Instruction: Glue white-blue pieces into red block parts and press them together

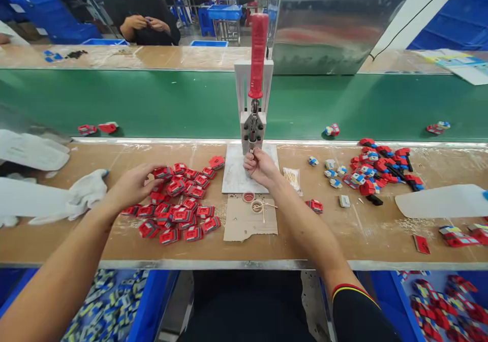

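My left hand (131, 185) reaches into a pile of small red plastic parts (179, 207) on the brown workbench, its fingertips touching one part at the pile's top left. My right hand (260, 167) is closed at the base of a hand press (253, 128), pinching something small under its head; the thing itself is hidden by my fingers. The press has a tall red handle (258, 55) standing upright and sits on a light plate (236, 177).
A green conveyor belt (152, 103) runs behind the bench with a few red parts on it. Mixed red, blue and black parts (375, 172) lie at right. White gloves (82, 194) lie at left. A cardboard scrap with two small cups (251, 199) lies near me. Another person sits across.
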The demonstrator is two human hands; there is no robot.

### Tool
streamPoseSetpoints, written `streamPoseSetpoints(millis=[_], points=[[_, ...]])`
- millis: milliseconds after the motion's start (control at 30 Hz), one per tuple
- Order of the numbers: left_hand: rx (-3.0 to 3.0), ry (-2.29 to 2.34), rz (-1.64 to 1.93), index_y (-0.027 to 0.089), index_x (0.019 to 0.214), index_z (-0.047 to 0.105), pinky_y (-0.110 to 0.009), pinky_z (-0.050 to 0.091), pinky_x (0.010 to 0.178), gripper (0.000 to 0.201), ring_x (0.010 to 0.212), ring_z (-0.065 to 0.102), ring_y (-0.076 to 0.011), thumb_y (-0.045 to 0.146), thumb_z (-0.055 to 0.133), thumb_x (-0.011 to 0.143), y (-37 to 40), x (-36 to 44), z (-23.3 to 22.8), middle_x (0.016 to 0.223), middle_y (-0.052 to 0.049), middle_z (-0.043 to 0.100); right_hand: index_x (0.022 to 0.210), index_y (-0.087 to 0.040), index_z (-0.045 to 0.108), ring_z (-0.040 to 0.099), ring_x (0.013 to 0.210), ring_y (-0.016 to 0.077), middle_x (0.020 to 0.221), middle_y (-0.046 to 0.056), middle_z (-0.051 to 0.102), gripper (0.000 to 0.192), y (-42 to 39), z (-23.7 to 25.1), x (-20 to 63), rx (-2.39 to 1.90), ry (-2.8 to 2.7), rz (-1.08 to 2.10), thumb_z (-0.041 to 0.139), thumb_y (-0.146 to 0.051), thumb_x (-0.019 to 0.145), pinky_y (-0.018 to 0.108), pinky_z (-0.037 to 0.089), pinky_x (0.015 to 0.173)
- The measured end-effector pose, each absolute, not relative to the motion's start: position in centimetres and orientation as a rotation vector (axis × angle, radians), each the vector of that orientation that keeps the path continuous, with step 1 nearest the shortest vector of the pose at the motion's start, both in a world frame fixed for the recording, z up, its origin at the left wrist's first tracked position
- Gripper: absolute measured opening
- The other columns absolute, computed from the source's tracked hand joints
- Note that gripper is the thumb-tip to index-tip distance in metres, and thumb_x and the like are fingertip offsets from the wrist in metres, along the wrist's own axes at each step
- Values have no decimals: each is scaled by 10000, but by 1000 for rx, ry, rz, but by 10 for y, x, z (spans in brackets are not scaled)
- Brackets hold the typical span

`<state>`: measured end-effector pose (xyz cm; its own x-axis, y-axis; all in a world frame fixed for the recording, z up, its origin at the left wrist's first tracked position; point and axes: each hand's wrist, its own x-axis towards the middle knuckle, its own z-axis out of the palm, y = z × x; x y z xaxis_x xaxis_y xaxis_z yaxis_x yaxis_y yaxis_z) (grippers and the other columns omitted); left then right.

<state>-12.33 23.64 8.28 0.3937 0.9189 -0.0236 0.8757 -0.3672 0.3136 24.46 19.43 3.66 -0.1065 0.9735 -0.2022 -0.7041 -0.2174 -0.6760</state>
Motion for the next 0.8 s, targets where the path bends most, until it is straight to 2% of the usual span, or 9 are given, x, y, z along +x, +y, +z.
streamPoseSetpoints(millis=[133,267,333,433,567,633,800], points=[[2357,1610,251,204,1239,676,-412,581,891,485,953,712,-295,468,499,872,225,-136,76,1265,-156,786,879,-256,503,469,591,95,740,-61,582,227,189,38,244,-765,-468,1609,682,-305,1011,230,432,553],[2332,1651,307,219,1246,667,-383,580,905,491,1007,711,-288,492,488,879,214,-144,72,1234,-135,787,886,-244,548,493,629,97,791,-41,637,165,183,41,245,-791,-442,1603,650,-215,1013,241,463,599],[2328,1660,325,218,1241,669,-387,579,919,493,1018,712,-292,502,481,884,209,-146,70,1245,-134,784,885,-236,567,463,598,94,752,-46,612,168,182,43,244,-801,-427,1610,588,-203,1049,232,442,578],[2335,1666,329,226,1236,669,-403,580,936,481,1052,717,-305,507,481,894,204,-151,68,1249,-127,784,856,-224,575,369,524,88,650,-67,514,274,184,44,240,-813,-411,1631,483,-244,1114,212,362,509],[2334,1697,340,189,1230,674,-427,589,952,538,1072,732,-329,536,461,878,197,-160,67,1247,-155,775,761,-233,510,235,468,88,558,-97,352,403,186,47,238,-831,-401,1700,514,-409,1123,217,253,448],[2325,1727,356,175,1232,675,-438,599,931,564,1058,740,-340,550,449,877,192,-164,66,1243,-167,774,764,-234,524,223,466,92,558,-95,343,424,185,49,240,-821,-390,1729,492,-450,1127,223,248,443],[2303,1816,368,188,1239,658,-414,607,802,556,950,753,-328,572,444,898,178,-178,63,1200,-157,775,858,-213,617,265,487,100,596,-71,399,425,178,55,245,-757,-371,1759,316,-273,1153,210,279,462]])
